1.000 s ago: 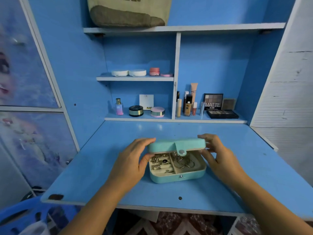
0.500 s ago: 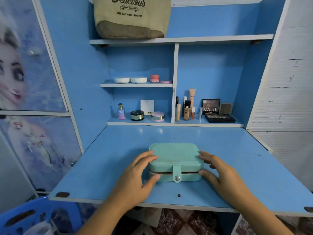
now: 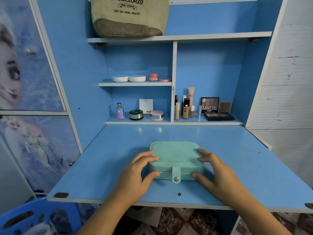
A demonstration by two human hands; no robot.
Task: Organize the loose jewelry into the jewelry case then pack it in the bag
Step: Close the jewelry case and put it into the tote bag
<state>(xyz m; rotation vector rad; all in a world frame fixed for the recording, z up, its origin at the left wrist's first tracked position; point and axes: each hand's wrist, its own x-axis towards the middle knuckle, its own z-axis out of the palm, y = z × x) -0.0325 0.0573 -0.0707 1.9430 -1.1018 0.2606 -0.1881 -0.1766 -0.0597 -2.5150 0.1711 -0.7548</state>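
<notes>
The teal jewelry case lies closed on the blue desk, its snap strap hanging down the front. My left hand grips its left end, fingers on the lid and thumb against the front. My right hand grips the right end the same way. No loose jewelry shows on the desk. The beige canvas bag stands on the top shelf, above and behind the case.
Cosmetics fill the back shelves: compacts, a perfume bottle, foundation tubes and eyeshadow palettes. A blue plastic chair sits at lower left, below the desk edge. A printed wardrobe door flanks the left.
The case's lid, open a second ago over rings and earrings, has come down shut. Both hands have settled onto the case's ends.
</notes>
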